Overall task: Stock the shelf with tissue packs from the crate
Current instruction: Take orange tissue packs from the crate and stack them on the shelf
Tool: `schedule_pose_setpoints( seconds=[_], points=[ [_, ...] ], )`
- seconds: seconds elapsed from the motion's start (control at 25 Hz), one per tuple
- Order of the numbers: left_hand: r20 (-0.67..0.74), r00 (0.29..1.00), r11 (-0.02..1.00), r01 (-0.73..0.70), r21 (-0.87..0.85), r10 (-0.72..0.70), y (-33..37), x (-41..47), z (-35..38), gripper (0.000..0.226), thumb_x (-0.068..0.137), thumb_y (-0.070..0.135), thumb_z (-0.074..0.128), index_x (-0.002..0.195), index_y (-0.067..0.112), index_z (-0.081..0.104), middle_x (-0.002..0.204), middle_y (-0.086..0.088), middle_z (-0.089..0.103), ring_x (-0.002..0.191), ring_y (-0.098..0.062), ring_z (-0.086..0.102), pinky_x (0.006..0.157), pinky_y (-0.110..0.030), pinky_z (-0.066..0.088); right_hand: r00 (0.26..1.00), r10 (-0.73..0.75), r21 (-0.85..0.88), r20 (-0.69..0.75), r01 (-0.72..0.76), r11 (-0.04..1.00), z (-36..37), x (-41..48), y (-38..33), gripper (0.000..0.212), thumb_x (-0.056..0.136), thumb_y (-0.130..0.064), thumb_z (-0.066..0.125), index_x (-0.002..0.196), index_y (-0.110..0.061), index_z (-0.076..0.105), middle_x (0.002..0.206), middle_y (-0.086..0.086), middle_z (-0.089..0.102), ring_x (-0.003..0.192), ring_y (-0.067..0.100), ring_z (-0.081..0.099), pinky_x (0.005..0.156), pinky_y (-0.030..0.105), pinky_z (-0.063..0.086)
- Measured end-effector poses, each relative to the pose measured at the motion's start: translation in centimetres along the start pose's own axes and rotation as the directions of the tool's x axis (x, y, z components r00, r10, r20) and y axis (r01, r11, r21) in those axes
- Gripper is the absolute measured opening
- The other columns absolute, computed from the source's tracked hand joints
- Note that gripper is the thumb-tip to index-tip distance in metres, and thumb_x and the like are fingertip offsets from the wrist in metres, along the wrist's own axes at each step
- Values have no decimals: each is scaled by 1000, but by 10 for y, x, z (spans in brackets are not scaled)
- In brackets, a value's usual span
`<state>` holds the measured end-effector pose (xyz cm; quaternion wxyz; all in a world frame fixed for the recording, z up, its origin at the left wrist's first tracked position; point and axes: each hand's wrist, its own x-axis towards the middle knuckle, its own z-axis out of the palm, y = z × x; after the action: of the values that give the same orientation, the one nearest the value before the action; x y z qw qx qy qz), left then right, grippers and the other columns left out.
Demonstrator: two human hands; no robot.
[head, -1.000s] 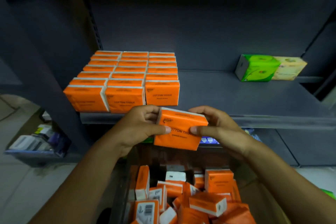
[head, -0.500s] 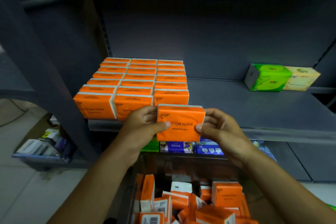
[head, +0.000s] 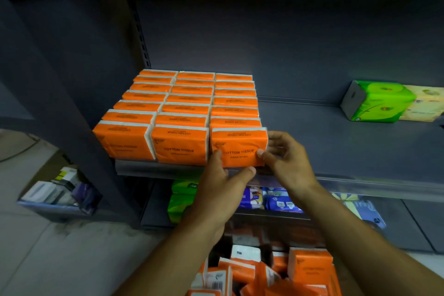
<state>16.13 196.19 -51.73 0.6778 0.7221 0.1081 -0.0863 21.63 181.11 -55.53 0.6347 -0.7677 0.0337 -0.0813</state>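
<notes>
An orange "Cotton Tissue" pack [head: 240, 144] stands upright at the front of the right-hand column on the grey shelf [head: 336, 146]. My right hand [head: 286, 161] pinches its right end, with the thumb on the front face and the fingers behind. My left hand [head: 221, 190] holds its lower left corner, the thumb lying under the pack along the shelf lip. Three columns of matching orange packs [head: 189, 98] fill the shelf's left end. Several loose orange packs [head: 310, 269] lie in the crate [head: 276, 230] below my arms.
A green tissue pack [head: 379, 101] and a yellow one [head: 425, 103] sit far right on the shelf. Bare shelf lies between them and the orange block. The lower shelf holds blue packs [head: 276, 199] and green packs [head: 180, 199]. A bin [head: 60, 197] stands on the floor at left.
Both hands carried the orange pack up from over the crate and forward onto the shelf, setting it upright at the front of the right column.
</notes>
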Motion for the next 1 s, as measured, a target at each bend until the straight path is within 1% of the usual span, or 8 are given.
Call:
schedule_pose_setpoints(
  seconds=[0.08,0.2,0.4,0.52,0.68,0.8,0.88,1.0],
  points=[
    [4,1000,1000,26,7,-26,1,-2,1,63,91,31,67,143,40,34,91,34,40,90,6,47,94,-34,45,1000,13,-46,5,-13,999,3,-1,4,28,88,-7,70,107,-25,61,99,-7,69,92,6,66,80,24,58],
    [18,999,1000,31,8,-31,6,-4,1,64,92,31,66,144,40,32,90,35,37,83,12,41,88,-31,40,1000,10,-126,26,-6,992,5,-1,5,28,88,-13,71,112,-23,60,101,-6,69,96,8,67,87,33,58],
    [14,999,999,35,-14,-35,8,-3,-3,65,91,29,67,146,38,32,91,32,38,83,11,42,86,-29,39,998,4,-282,63,14,959,5,-3,1,33,90,-25,70,120,-23,56,110,-6,68,101,9,65,92,36,57],
    [24,1000,1000,18,-20,-17,7,-6,-3,67,91,29,67,147,38,30,102,30,45,94,3,48,87,-29,39,998,15,-332,57,5,943,3,-6,3,42,86,-30,73,124,-25,55,116,-6,66,108,12,63,95,40,55],
    [46,999,1000,1,-19,0,4,-13,-4,68,91,31,67,147,39,29,95,34,39,108,-6,48,101,-37,44,1000,-13,-376,12,16,927,-5,-14,-6,54,83,-33,77,130,-26,52,124,-8,58,112,10,55,90,28,48],
    [73,997,1000,-24,17,23,1,-22,-3,57,92,31,66,135,47,33,92,36,36,92,6,43,95,-33,44,999,-34,-383,-20,24,923,-17,-25,-14,53,84,-31,75,132,-26,52,124,-10,55,112,8,52,89,25,43],
    [87,996,999,-40,26,37,1,-26,-2,53,92,31,66,131,48,34,103,33,42,91,7,43,91,-31,42,999,-35,-385,-38,17,923,-25,-33,-16,49,85,-30,75,129,-27,54,121,-10,57,111,8,54,89,26,46],
    [80,994,994,-75,78,68,-1,-28,-1,64,92,32,66,146,39,33,141,13,44,108,-2,41,87,-28,41,1000,-12,-344,-23,3,939,-37,-46,-16,42,83,-29,76,122,-29,58,114,-10,61,107,7,57,89,26,50]
  ],
)
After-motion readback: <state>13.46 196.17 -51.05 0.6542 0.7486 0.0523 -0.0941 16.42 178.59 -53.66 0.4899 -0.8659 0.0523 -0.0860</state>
